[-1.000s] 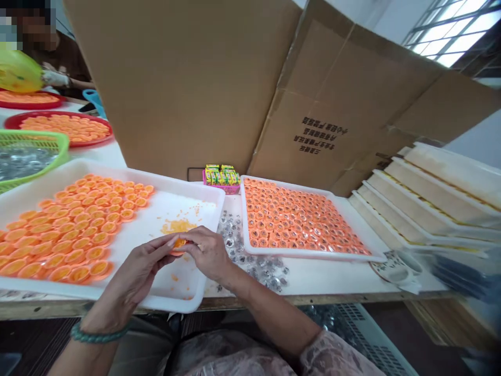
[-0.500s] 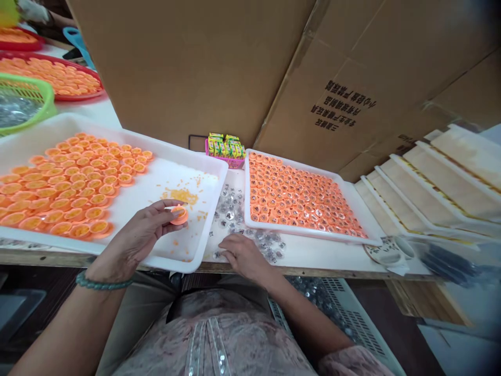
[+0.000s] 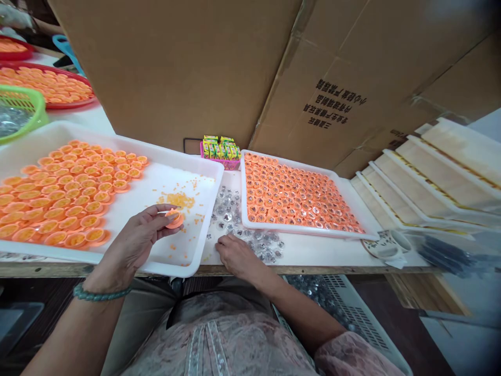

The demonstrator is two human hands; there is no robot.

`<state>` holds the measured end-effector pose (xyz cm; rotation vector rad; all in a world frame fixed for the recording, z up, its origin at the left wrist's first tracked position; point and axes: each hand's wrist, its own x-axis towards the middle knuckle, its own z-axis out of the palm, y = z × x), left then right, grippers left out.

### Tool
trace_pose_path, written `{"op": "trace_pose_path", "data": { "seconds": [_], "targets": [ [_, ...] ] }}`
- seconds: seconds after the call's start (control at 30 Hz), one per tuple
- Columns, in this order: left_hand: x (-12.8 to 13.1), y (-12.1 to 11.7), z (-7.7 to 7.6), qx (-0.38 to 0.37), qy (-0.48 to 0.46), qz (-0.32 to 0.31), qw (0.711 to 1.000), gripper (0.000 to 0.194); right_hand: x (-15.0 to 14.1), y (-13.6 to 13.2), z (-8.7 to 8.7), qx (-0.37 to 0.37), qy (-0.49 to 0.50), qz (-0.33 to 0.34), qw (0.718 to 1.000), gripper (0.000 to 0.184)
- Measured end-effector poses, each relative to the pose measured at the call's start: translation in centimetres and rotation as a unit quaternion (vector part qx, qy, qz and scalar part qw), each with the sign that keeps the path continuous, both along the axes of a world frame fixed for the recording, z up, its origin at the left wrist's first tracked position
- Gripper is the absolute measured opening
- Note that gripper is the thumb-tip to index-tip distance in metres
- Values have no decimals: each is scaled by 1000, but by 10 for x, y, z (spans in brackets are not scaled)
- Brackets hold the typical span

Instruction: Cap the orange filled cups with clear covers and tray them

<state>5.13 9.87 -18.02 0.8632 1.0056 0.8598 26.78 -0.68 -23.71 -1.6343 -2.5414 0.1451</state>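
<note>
Between thumb and fingers, my left hand (image 3: pixel 136 237) pinches a small orange plastic cup (image 3: pixel 174 220), tilted above the right end of a white tray (image 3: pixel 172 175). Many similar orange cups (image 3: pixel 74 196) with yellow bits inside stand in the tray's left part. Loose yellow bits (image 3: pixel 180 200) lie on the tray floor beyond my hand. My right hand (image 3: pixel 238 256) rests at the table's front edge, its fingers curled down; whether they hold anything is hidden. Beside it small clear plastic discs (image 3: pixel 264 243) with dark prints are scattered on the table.
A second white tray (image 3: pixel 305 230) holds rows of orange cups with printed discs. Behind it stands tall cardboard (image 3: pixel 188 68). A pink basket (image 3: pixel 225 164) holds small yellow-green boxes. Stacked white trays (image 3: pixel 426 183) lean at right. At far left, a green basket (image 3: pixel 39 112) and red trays (image 3: pixel 74 104).
The view has shifted a little. The orange cup has turned slightly in my left hand. My right hand stays by the discs, its fingers drawn in a bit toward the table edge.
</note>
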Motion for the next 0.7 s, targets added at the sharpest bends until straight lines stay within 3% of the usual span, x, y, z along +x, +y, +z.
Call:
{"op": "trace_pose_path", "data": {
  "seconds": [0.07, 0.13, 0.27, 0.4, 0.5, 0.57, 0.7],
  "targets": [
    [0, -1, 0, 3, 4, -3, 1000, 38, 2, 0, -4, 8, 90, -26, 996, 15],
    [1, -1, 0, 5, 5, -7, 1000, 39, 4, 1, -4, 16, 234, -98, 967, 13],
    [3, -3, 2, 9, 9, -19, 1000, 42, 1, 4, 15, -35, 491, -232, 839, 9],
    [3, -5, 3, 15, 6, -26, 1000, 45, -8, 17, 42, -85, 594, -233, 766, 13],
    [2, -7, 5, 28, -2, -31, 999, 44, -17, 29, 53, -122, 649, -218, 719, 23],
    [2, -8, 6, 30, -7, -32, 999, 44, -22, 37, 54, -128, 667, -204, 705, 27],
    [2, -8, 8, 26, -10, -33, 999, 44, -32, 51, 49, -104, 665, -173, 719, 22]
  ]
}}
